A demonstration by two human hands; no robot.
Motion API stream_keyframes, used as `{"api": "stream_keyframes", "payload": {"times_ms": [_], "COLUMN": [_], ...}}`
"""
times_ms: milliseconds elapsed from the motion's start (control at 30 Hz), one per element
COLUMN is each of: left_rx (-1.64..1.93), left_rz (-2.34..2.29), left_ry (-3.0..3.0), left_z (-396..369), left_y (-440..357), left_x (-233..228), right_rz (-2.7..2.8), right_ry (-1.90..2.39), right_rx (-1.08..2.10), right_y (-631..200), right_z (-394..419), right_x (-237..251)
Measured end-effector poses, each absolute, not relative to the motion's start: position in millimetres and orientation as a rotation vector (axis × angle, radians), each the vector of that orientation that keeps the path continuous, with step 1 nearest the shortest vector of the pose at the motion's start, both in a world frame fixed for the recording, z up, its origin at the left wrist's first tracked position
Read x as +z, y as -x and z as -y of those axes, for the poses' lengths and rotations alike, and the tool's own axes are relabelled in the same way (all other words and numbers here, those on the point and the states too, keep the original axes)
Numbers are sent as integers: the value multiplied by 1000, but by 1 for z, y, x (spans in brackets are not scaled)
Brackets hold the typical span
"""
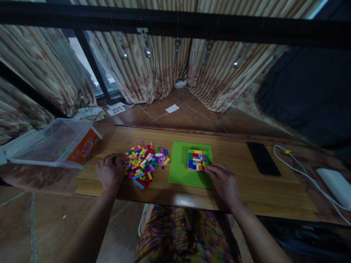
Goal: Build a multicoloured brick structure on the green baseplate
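Observation:
A square build of many-coloured toy bricks (196, 160) stands on a green studded baseplate (179, 171). At its lower right corner is my right hand (226, 182), thumb and fingers pinched together against the build's edge. Whatever lies between those fingertips is hidden. Left of the baseplate spreads a heap of loose toy bricks (145, 160) in mixed colours and lengths. My left hand (110, 172) rests on the table at the heap's left edge, its fingers bent loosely and apart, with nothing visible in them.
A clear plastic tub (57, 146) with an orange label stands at the left end of the wooden table (159, 193). To the right lie a black phone (263, 157), a white cable (307, 174) and a white device (336, 186). Curtains and a dark rail are behind.

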State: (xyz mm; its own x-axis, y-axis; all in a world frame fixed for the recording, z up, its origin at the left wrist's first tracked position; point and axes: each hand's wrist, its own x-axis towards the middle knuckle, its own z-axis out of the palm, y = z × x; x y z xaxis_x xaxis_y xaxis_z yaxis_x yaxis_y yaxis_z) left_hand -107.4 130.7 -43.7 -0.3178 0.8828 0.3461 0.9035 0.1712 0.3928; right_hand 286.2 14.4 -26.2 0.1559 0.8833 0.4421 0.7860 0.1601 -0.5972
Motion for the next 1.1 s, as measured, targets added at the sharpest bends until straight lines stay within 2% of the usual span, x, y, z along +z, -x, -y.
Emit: {"api": "stream_keyframes", "payload": {"times_ms": [433,767,967,1100], "left_rx": [-840,-867,-844,-857], "left_rz": [2390,2362,2387,2404], "left_ry": [1817,1823,1809,1785], "left_z": [-129,-130,-127,-126], "left_y": [105,107,104,103], "left_x": [-40,-43,-41,-42], "right_rz": [1596,1351,1622,1724], "right_ry": [1561,1649,1513,1533], "right_rx": [222,58,314,364], "right_y": [-286,-264,-206,-172], "right_z": [-9,14,18,-1], "right_x": [-47,-25,-16,-26]}}
